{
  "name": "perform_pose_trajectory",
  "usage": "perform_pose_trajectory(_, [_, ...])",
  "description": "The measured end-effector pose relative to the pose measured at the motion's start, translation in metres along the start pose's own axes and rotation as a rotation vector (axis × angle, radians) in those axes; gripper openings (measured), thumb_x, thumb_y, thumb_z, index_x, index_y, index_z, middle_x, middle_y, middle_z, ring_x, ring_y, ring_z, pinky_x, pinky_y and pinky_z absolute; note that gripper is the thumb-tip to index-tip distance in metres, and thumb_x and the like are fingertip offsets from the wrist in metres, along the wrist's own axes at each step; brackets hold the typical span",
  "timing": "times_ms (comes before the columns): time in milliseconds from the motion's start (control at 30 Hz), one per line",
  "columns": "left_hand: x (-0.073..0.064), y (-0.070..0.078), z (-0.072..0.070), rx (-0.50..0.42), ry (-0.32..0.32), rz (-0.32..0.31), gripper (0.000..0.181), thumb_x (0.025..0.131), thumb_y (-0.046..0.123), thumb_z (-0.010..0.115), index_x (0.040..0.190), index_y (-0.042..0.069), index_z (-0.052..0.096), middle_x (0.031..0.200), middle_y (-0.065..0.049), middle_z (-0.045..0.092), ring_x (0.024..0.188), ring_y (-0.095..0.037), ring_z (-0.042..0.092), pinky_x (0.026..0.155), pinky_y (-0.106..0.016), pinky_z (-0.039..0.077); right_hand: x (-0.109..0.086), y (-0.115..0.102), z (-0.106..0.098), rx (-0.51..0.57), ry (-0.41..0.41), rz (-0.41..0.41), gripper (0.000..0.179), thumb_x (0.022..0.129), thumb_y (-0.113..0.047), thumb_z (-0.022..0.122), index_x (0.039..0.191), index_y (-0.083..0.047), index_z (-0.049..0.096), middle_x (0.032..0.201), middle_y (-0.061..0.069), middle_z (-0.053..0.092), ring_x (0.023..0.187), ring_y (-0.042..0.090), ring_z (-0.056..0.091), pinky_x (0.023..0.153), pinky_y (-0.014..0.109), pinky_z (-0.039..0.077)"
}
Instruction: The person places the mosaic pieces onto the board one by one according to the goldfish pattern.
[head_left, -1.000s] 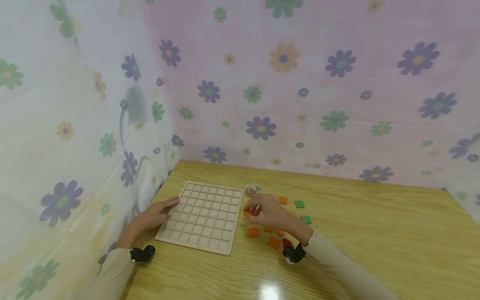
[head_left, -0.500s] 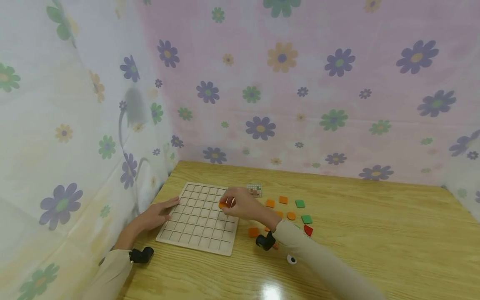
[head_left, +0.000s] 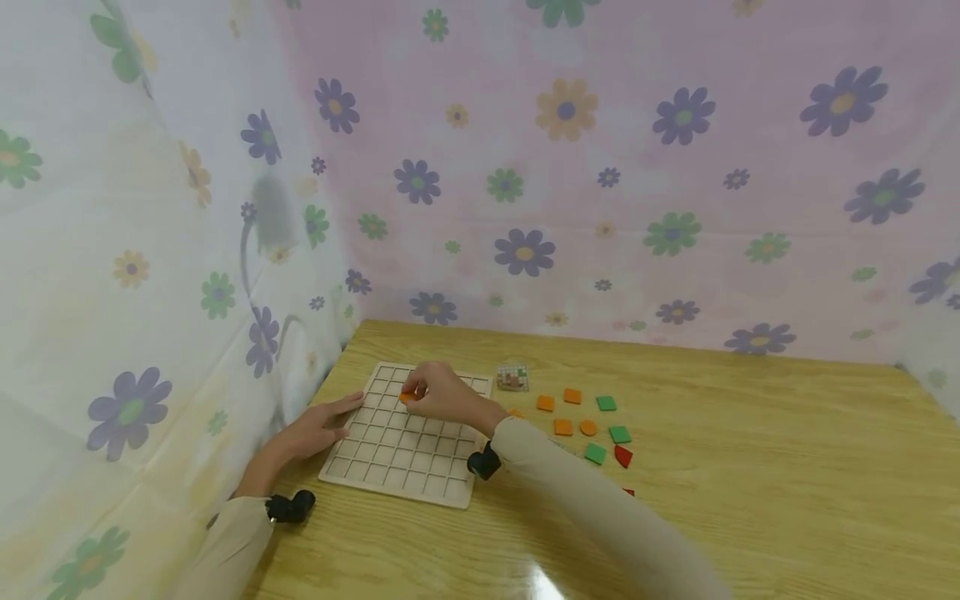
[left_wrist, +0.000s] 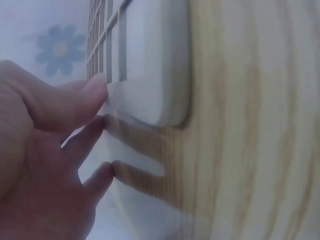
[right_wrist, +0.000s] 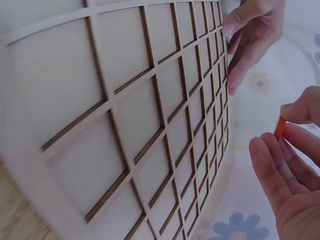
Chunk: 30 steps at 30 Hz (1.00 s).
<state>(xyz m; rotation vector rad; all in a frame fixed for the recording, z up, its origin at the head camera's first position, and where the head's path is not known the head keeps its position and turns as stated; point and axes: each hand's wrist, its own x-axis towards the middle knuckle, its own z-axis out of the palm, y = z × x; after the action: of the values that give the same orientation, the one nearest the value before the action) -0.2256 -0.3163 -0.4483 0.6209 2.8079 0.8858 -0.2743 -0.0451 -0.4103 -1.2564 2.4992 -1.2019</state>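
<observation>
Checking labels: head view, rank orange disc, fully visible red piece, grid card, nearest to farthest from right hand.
From the right hand:
1. Grid card: right of the board.
2. Orange disc: farther right.
3. Red piece: right of disc, lower in view.

Pinkish flower-print backdrop, paler flowered cloth at left, wood-grain table, white glare

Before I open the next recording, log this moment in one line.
right hand: pinches orange tile over wooden grid board | left hand: at board's left edge | table: loose orange, green and red tiles right of board
</observation>
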Motion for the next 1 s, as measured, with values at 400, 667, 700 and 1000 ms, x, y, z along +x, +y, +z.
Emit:
perform_pose_trajectory(400, [0.0,0.0,0.002,-0.014,0.004,0.02,0.056,0.089,-0.002,0.056,0.142,-0.003,0.038,0.149,-0.022,0.031,0.135,-0.044,0.026,0.105,-0.058,0.025,0.045,-0.006,0.034,-0.082,-0.026,-0.027,0.006,0.081,0.0,0.066,0.079,0.0,0.072,0.075,0.003,0.065,0.06,0.007,0.05,0.057,0.014,0.041])
perform_pose_trajectory(667, [-0.004,0.008,0.007,-0.067,0.017,-0.031,0.056,0.089,-0.006,0.054,0.142,-0.002,0.039,0.15,-0.02,0.03,0.136,-0.043,0.023,0.103,-0.059,0.027,0.063,0.0,0.053,-0.044,-0.006,0.031,0.02,0.081,0.001,0.064,0.063,-0.004,0.057,0.054,-0.005,0.036,0.045,0.005,0.026,0.045,0.016,0.025])
perform_pose_trajectory(700, [-0.005,0.008,0.007,-0.07,0.015,-0.042,0.056,0.089,-0.006,0.054,0.142,-0.002,0.039,0.15,-0.02,0.029,0.136,-0.043,0.023,0.104,-0.058,0.027,0.065,0.002,0.056,-0.029,-0.007,0.036,0.02,0.081,0.001,0.063,0.062,-0.004,0.056,0.054,-0.004,0.035,0.044,0.006,0.025,0.044,0.017,0.025])
perform_pose_trajectory(1000, [-0.001,0.005,0.005,-0.054,0.034,-0.03,0.056,0.088,-0.007,0.053,0.142,-0.003,0.039,0.149,-0.02,0.031,0.136,-0.041,0.025,0.104,-0.057,0.028,0.07,0.01,0.066,-0.062,0.035,0.084,0.012,0.081,0.002,0.065,0.071,-0.002,0.069,0.067,0.0,0.057,0.054,0.008,0.04,0.051,0.017,0.033])
